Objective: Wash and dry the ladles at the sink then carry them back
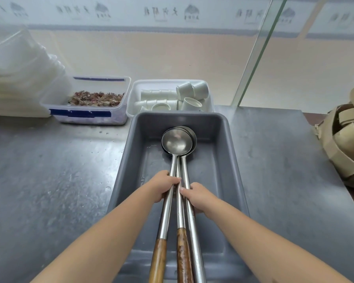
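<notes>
Metal desk (pixel 59 180), grey and scuffed, runs up to a cream wall carrying a pale band of printed figures; a glass pane (pixel 260 52) stands upright at the right rear. A grey tray (pixel 231 160) sits at centre on the desk. Three ladles (pixel 179 142) lie lengthwise in the tray, bowls nested at the far end, long handles reaching back over the near rim; two handles end in wooden grips.

The left hand (pixel 164 185) grips the leftmost handle, fingers (pixel 175 180) curled over it. The right hand (pixel 198 196) holds the other two handles from the right side, thumb laid across them. Both hands sit side by side at mid-handle, nearly touching.

Behind the tray, touching its far rim, a white tub (pixel 134 94) holds small white cups. To its left stands a clear box (pixel 84 115) with blue clips and dried petals inside. A stack of translucent containers (pixel 14 78) occupies the far left. Tan straps and fabric (pixel 343 139) lie at the right edge.
</notes>
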`<state>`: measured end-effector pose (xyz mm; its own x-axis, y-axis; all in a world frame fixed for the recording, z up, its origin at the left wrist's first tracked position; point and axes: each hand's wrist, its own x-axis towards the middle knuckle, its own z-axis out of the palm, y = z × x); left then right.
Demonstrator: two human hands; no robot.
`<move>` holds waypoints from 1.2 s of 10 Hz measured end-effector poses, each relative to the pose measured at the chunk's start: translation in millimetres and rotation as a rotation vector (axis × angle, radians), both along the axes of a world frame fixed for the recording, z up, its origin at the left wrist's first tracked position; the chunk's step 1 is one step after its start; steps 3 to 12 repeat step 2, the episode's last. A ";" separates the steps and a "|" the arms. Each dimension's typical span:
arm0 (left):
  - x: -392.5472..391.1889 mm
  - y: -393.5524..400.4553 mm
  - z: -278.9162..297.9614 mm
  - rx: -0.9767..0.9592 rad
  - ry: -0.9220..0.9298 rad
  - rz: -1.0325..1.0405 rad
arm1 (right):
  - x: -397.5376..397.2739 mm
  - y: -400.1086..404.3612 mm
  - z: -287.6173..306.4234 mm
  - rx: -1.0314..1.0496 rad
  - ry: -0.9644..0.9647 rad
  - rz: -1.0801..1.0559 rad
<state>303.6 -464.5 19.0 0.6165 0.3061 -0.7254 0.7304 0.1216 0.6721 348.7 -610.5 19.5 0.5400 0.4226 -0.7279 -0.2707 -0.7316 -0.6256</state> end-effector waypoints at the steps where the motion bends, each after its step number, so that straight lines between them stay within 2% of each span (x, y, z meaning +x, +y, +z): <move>1: -4.9 -1.8 3.9 0.208 0.009 -0.103 | 0.3 0.4 8.2 -0.043 -0.069 0.023; 2: -14.7 0.8 8.9 0.339 -0.004 -0.192 | 0.6 -5.3 19.0 -0.049 -0.145 0.072; 12: -14.7 0.8 8.9 0.339 -0.004 -0.192 | 0.6 -5.3 19.0 -0.049 -0.145 0.072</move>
